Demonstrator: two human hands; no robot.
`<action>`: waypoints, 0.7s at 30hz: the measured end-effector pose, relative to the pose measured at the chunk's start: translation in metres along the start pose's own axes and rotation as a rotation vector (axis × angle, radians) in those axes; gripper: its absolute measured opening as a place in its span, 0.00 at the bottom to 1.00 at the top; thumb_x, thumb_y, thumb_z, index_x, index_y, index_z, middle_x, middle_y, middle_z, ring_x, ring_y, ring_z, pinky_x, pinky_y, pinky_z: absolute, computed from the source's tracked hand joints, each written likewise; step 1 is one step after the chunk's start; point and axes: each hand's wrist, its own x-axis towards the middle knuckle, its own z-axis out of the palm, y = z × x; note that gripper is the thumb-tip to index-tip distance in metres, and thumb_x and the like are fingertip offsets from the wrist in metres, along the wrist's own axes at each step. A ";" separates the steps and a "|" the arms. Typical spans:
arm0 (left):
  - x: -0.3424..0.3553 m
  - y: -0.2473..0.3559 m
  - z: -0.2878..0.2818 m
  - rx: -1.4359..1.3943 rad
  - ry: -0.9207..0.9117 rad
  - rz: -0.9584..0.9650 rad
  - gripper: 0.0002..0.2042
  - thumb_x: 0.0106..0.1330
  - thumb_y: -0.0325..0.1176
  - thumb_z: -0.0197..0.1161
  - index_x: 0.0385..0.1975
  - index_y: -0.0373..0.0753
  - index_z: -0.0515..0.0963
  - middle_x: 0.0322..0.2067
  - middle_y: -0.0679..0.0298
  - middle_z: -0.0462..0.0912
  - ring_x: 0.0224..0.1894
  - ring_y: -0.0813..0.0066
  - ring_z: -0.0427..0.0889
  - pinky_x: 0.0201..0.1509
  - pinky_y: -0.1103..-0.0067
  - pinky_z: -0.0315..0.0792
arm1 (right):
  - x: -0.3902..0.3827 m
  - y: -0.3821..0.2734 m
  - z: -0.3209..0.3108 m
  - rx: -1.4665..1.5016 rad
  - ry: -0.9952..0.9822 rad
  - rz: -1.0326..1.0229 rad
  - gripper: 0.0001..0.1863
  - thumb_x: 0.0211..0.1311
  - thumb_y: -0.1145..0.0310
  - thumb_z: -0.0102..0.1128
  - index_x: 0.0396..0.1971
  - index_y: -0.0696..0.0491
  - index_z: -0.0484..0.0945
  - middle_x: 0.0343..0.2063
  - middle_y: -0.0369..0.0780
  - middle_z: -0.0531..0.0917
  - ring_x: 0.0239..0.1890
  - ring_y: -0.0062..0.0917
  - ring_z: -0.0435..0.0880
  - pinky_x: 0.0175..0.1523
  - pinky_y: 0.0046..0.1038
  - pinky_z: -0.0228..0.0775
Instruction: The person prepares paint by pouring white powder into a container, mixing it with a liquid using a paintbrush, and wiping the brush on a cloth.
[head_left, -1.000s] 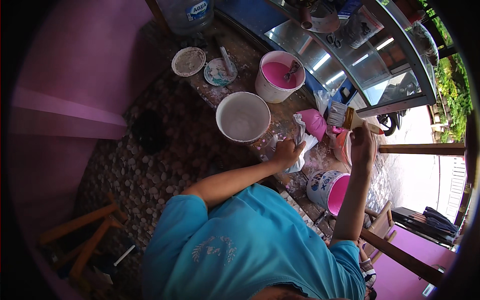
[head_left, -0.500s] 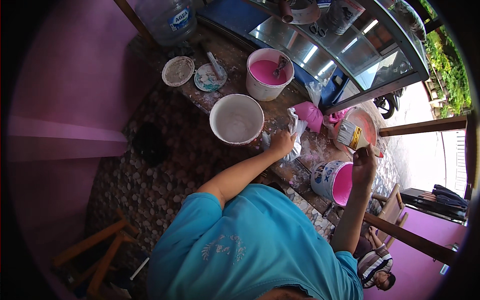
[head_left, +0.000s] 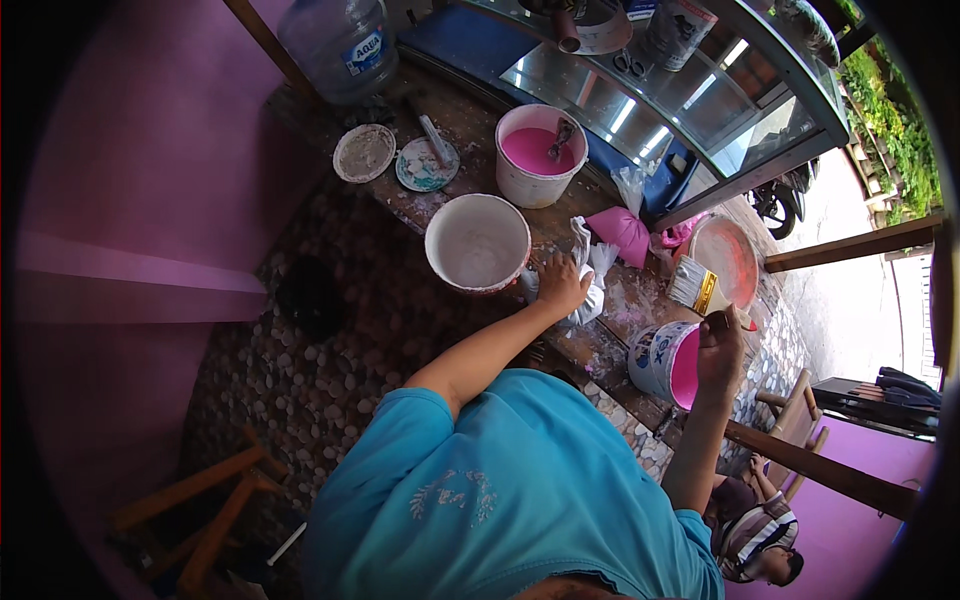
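Note:
My left hand [head_left: 563, 284] rests against a knotted white plastic bag [head_left: 590, 304], its fingers spread toward the rim of a white bucket [head_left: 478, 244] that looks nearly empty. On the right, my right hand [head_left: 722, 343] is closed around the handle of a wide paintbrush [head_left: 697, 286] with pale bristles pointing up and left. Just below and left of that hand stands a tilted-looking white bucket of pink paint [head_left: 655, 352]. A tied bag of pink stuff [head_left: 620, 236] lies beyond the white bag. Behind the brush sits a round, pink-stained basin [head_left: 742, 260].
Another white bucket [head_left: 540, 188] holds pink paint and a brush. Two paint-crusted lids [head_left: 364, 153] lie at the table's left end, near a large clear water jug [head_left: 340, 50]. A glass display case [head_left: 690, 110] stands behind. Another person [head_left: 757, 535] sits at lower right.
The fingers of my left hand have loosened from the white bag and spread. My right hand, still holding the paintbrush, has shifted slightly down and left.

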 end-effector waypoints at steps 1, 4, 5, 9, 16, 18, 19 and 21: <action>-0.001 -0.001 0.001 0.001 0.031 -0.008 0.27 0.61 0.54 0.54 0.41 0.30 0.72 0.45 0.49 0.71 0.51 0.53 0.69 0.53 0.59 0.62 | -0.002 0.000 -0.001 0.016 -0.003 0.001 0.08 0.65 0.63 0.56 0.35 0.52 0.77 0.27 0.32 0.80 0.30 0.17 0.77 0.37 0.20 0.67; -0.005 -0.004 0.002 0.030 0.036 -0.032 0.28 0.60 0.54 0.55 0.41 0.30 0.71 0.45 0.48 0.71 0.52 0.53 0.68 0.54 0.58 0.61 | -0.005 0.000 -0.001 0.034 0.003 0.009 0.08 0.65 0.63 0.56 0.34 0.52 0.76 0.26 0.32 0.80 0.29 0.17 0.76 0.36 0.20 0.67; -0.005 -0.004 0.002 0.005 0.012 -0.038 0.28 0.60 0.54 0.56 0.41 0.29 0.71 0.45 0.48 0.71 0.51 0.52 0.68 0.55 0.59 0.61 | -0.007 -0.002 -0.002 0.038 0.017 0.004 0.08 0.65 0.63 0.56 0.34 0.52 0.76 0.26 0.32 0.80 0.29 0.17 0.76 0.36 0.20 0.67; -0.003 -0.007 0.005 -0.034 0.078 -0.003 0.29 0.58 0.52 0.58 0.45 0.27 0.69 0.48 0.43 0.70 0.54 0.46 0.67 0.57 0.57 0.61 | -0.005 -0.003 -0.019 0.126 0.009 0.011 0.07 0.66 0.64 0.55 0.34 0.51 0.76 0.25 0.31 0.79 0.28 0.17 0.76 0.35 0.21 0.68; -0.008 -0.016 0.008 -0.122 0.141 0.029 0.21 0.55 0.43 0.64 0.36 0.30 0.68 0.37 0.42 0.73 0.44 0.44 0.73 0.47 0.57 0.67 | 0.002 -0.046 -0.059 0.208 0.036 -0.109 0.08 0.66 0.63 0.54 0.35 0.52 0.76 0.28 0.33 0.82 0.30 0.19 0.79 0.35 0.22 0.68; -0.009 -0.017 0.003 -0.125 0.149 0.088 0.17 0.57 0.38 0.62 0.37 0.31 0.68 0.36 0.43 0.74 0.42 0.43 0.73 0.46 0.57 0.66 | 0.009 -0.058 -0.082 0.195 0.071 -0.185 0.08 0.66 0.63 0.53 0.35 0.52 0.76 0.28 0.34 0.83 0.31 0.20 0.80 0.34 0.23 0.68; -0.010 -0.014 0.000 -0.127 0.135 0.097 0.16 0.57 0.37 0.62 0.37 0.32 0.68 0.37 0.44 0.74 0.42 0.43 0.73 0.46 0.57 0.66 | 0.011 -0.064 -0.087 0.198 0.102 -0.214 0.08 0.67 0.63 0.52 0.33 0.51 0.76 0.26 0.33 0.82 0.30 0.19 0.79 0.34 0.23 0.68; -0.009 -0.009 -0.004 -0.145 0.113 0.136 0.15 0.57 0.35 0.61 0.38 0.32 0.69 0.38 0.46 0.74 0.42 0.44 0.73 0.46 0.58 0.67 | 0.020 -0.074 -0.109 0.199 0.155 -0.273 0.09 0.67 0.63 0.50 0.30 0.50 0.76 0.23 0.33 0.81 0.28 0.21 0.79 0.34 0.23 0.70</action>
